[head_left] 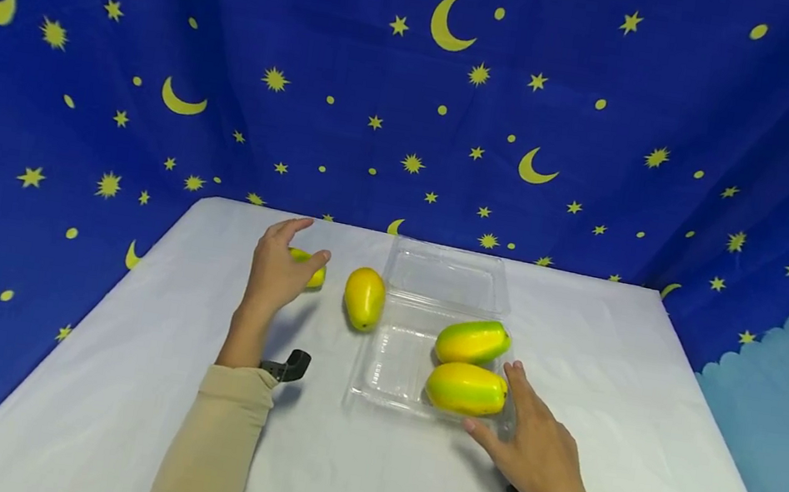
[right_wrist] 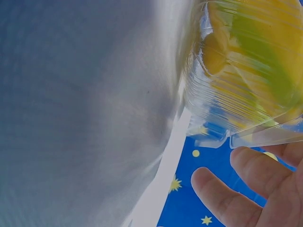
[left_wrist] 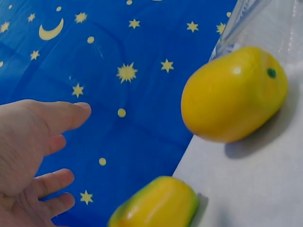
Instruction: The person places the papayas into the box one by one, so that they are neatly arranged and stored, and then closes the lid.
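Fingers on right hand [head_left: 537,455] spread, gripping nothing, thumb and fingertips just beside the near right corner of clear tray [head_left: 395,364]; can't tell on contact. Front fruit [head_left: 467,389] and rear fruit [head_left: 473,343], both yellow-green, lie side by side in its right half. Room to move: tray floor left of that pair, plus tabletop [head_left: 643,415] from tray out to the right edge. Yellow fruit [head_left: 364,299] lies just off the tray's left rim; touching or not, can't tell. Left hand [head_left: 275,273]: thumb and fingers wide apart, holding nothing, near outer fruit [head_left: 317,278]; left wrist view shows them apart. Clear lid [head_left: 446,278] lies beyond tray, reaching about the tabletop's back edge. Starry blue cloth [head_left: 359,65] hangs behind.
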`<state>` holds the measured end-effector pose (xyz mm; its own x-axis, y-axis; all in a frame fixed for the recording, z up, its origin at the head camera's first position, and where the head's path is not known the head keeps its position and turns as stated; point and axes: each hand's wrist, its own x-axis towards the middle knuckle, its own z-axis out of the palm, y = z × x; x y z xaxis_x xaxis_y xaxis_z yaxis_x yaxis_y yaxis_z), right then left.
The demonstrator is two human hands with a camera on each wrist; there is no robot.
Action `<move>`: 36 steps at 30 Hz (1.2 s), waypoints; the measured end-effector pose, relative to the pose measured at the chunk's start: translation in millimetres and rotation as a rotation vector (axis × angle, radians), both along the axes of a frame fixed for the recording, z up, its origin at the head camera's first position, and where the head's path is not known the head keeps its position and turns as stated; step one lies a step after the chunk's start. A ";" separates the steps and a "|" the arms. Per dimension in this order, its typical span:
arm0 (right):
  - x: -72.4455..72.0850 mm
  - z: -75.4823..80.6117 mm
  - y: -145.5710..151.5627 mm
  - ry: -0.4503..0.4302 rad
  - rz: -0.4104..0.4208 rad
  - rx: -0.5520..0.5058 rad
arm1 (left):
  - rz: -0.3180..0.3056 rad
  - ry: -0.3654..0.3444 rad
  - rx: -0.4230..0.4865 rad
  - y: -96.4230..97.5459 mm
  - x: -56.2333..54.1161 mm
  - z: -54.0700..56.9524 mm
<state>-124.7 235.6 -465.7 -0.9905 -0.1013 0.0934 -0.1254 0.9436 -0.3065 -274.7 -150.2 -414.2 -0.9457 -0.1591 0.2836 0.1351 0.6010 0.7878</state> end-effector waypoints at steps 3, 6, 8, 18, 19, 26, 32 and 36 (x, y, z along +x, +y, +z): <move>-1.7 -0.7 -1.2 0.016 0.011 0.001 | 0.004 -0.036 0.009 -7.8 -1.2 -6.6; -2.6 -1.0 -1.0 0.025 0.013 0.006 | 0.005 -0.050 0.025 -12.7 -3.5 -14.0; -3.0 -0.9 -0.5 0.024 0.012 0.011 | 0.006 -0.047 0.039 -15.2 -4.9 -17.5; -3.3 0.0 0.5 0.030 0.022 0.014 | 0.044 -0.067 0.087 -31.8 -7.0 -34.7; -3.2 -0.1 0.8 0.029 0.022 0.014 | 0.044 -0.063 0.090 -32.4 -7.7 -36.7; -2.8 -0.4 3.7 0.028 0.022 0.013 | 0.036 -0.053 0.121 -33.0 -14.3 -53.9; -1.8 -1.7 5.0 0.020 0.016 0.004 | 0.015 -0.054 0.129 -31.3 -16.6 -60.8; -1.3 -3.4 5.4 0.034 0.015 -0.004 | 0.013 -0.061 0.126 -30.2 -18.4 -62.4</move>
<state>-126.0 241.1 -469.2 -0.9851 -0.1159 0.1272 -0.1500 0.9404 -0.3052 -293.1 -180.5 -476.6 -0.9582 -0.2026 0.2021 0.0770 0.4978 0.8639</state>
